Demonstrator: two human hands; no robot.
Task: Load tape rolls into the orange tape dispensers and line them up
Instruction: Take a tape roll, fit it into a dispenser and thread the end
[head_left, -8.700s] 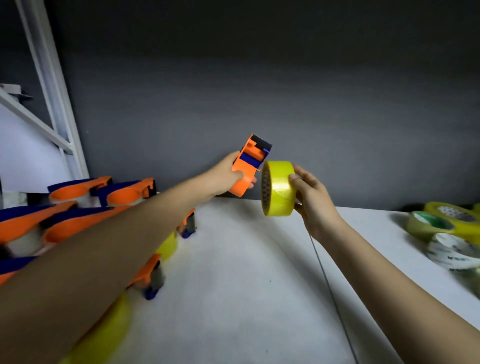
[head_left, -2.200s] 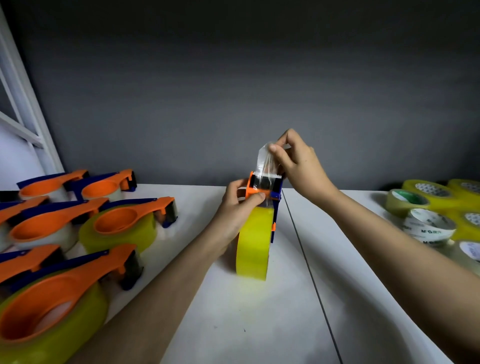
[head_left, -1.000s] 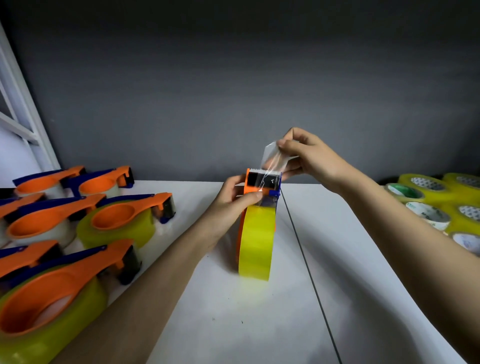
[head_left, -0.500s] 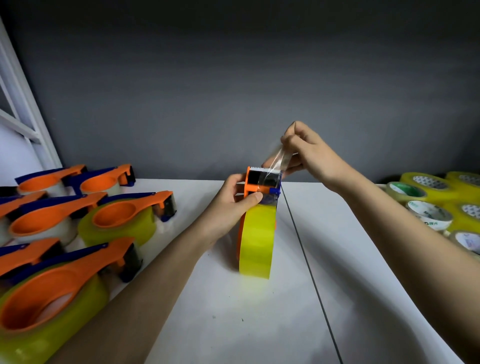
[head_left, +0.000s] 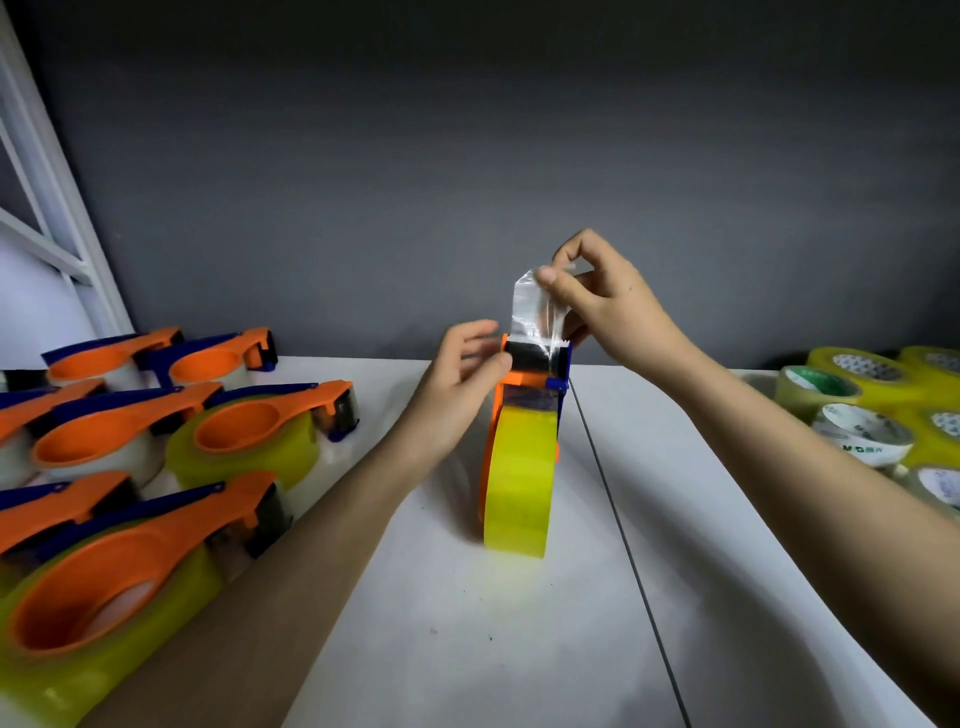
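Note:
A yellow tape roll (head_left: 519, 478) stands on edge at the middle of the white table (head_left: 467, 649), seated in an orange and blue dispenser (head_left: 535, 371). My right hand (head_left: 597, 301) pinches the clear loose tape end (head_left: 530, 306) and holds it straight up above the dispenser's cutter head. My left hand (head_left: 457, 379) is at the dispenser's left side, thumb against the orange head, fingers extended and blurred.
Several loaded orange dispensers (head_left: 244, 436) lie in rows on the left of the table. Several loose tape rolls (head_left: 862, 426), yellow and clear, are piled at the right edge. A seam (head_left: 623, 530) runs down the table. A dark wall stands behind.
My right hand has raised the tape end from a slant to the right to straight above the cutter. My left hand's fingers have loosened from the dispenser head.

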